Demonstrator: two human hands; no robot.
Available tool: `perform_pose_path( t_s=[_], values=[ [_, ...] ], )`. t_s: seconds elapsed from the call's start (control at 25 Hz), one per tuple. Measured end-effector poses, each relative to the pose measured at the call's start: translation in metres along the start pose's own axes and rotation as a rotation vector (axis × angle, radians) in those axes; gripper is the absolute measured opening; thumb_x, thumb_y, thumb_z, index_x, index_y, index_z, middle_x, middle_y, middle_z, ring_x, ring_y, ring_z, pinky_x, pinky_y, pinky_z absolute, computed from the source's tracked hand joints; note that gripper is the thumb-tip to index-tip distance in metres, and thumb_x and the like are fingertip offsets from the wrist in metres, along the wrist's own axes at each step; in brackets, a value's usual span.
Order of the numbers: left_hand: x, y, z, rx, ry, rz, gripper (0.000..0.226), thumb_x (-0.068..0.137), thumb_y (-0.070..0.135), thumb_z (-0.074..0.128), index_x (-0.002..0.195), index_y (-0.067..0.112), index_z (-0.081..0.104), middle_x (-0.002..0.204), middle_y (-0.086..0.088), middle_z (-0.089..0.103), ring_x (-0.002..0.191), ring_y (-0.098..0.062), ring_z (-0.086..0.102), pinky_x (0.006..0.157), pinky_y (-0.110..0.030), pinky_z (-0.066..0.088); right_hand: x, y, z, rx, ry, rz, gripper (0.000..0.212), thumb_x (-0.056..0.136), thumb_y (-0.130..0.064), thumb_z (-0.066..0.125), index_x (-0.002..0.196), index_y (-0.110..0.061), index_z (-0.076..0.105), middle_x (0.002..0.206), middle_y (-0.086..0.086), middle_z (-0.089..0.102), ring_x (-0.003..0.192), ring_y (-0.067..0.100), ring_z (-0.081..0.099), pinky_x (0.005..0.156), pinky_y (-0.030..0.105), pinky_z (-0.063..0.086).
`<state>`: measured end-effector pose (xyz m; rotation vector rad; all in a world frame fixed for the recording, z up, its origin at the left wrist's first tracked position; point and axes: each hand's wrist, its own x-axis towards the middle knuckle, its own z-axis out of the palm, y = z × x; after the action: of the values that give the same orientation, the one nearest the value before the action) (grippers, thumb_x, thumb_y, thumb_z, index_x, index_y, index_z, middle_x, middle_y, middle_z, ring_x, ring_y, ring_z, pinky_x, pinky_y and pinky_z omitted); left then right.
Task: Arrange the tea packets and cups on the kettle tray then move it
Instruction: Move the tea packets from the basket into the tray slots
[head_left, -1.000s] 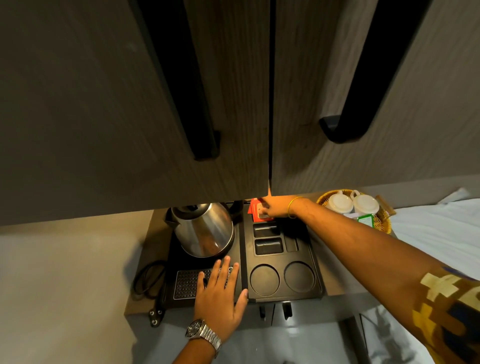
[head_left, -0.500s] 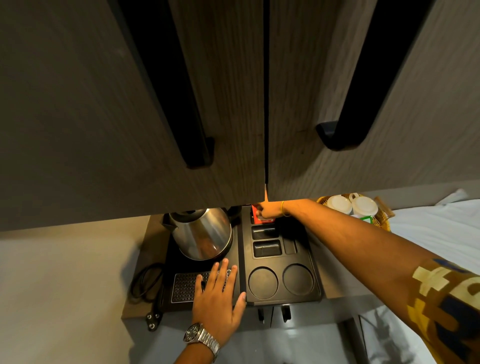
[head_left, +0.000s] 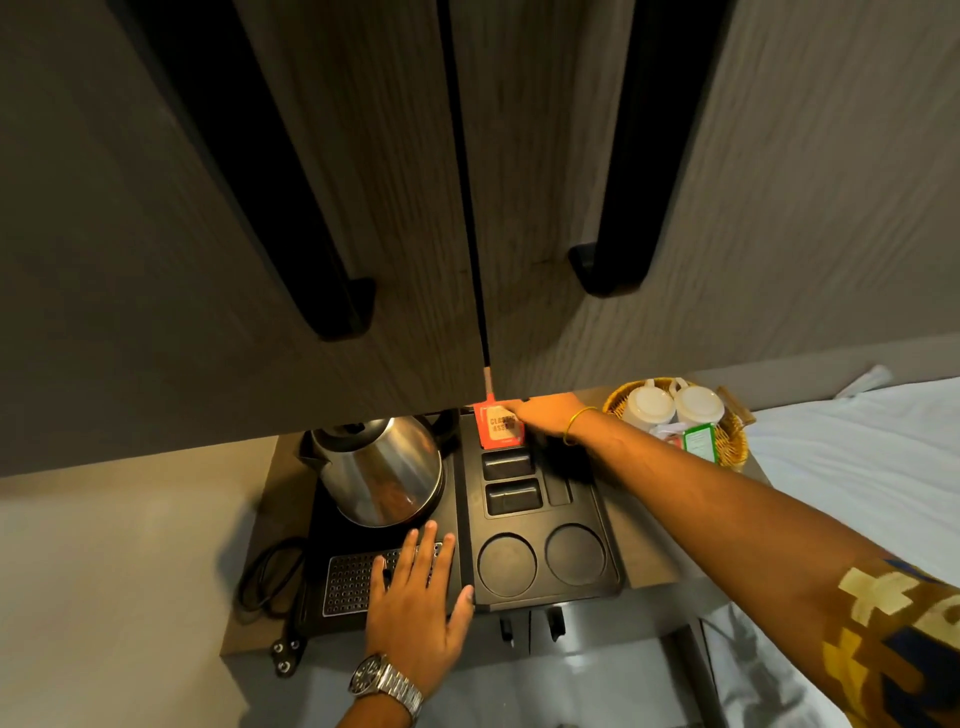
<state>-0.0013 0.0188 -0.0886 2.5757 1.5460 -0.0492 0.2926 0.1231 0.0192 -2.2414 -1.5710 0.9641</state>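
Red tea packet lying in far slot of black kettle tray, my right hand pinching its right edge. Left hand lying flat, fingers spread, gripping nothing, on tray's perforated grille near steel kettle. White cups sitting in wicker basket beside tray.

Single head cam looked steeply down from close under cupboard doors at the tray; no 2nd view
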Motion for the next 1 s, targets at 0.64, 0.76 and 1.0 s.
perform_pose_path(
  t_s=[0.64, 0.76, 1.0],
  values=[
    [0.001, 0.0, 0.004, 0.022, 0.048, 0.042, 0.07, 0.091, 0.063, 0.019, 0.151, 0.028, 0.031, 0.161, 0.0, 0.024, 0.148, -0.021, 0.025, 0.113, -0.058, 0.027, -0.125, 0.21, -0.049, -0.27, 0.198, -0.058, 0.088, 0.067, -0.046, 0.077, 0.144, -0.039, 0.034, 0.163, -0.006, 0.022, 0.153, 0.026, 0.006, 0.109, 0.068, 0.031],
    [0.001, 0.0, 0.004, 0.031, 0.05, 0.036, 0.071, 0.091, 0.063, 0.016, 0.151, 0.027, 0.031, 0.161, 0.0, 0.024, 0.148, -0.021, 0.025, 0.112, -0.058, 0.027, -0.108, 0.206, -0.053, -0.367, 0.164, -0.054, 0.09, 0.069, -0.051, 0.079, 0.147, -0.035, 0.035, 0.159, -0.001, 0.032, 0.154, 0.031, 0.003, 0.111, 0.065, 0.028],
    [0.001, 0.001, 0.006, 0.028, 0.041, 0.036, 0.07, 0.092, 0.062, 0.018, 0.151, 0.027, 0.031, 0.161, 0.0, 0.024, 0.147, -0.021, 0.025, 0.112, -0.059, 0.027, -0.09, 0.216, -0.058, -0.483, 0.185, -0.01, 0.037, 0.083, -0.024, 0.075, 0.119, -0.027, 0.069, 0.142, 0.007, 0.054, 0.152, 0.036, 0.017, 0.116, 0.051, 0.036]
  ],
)
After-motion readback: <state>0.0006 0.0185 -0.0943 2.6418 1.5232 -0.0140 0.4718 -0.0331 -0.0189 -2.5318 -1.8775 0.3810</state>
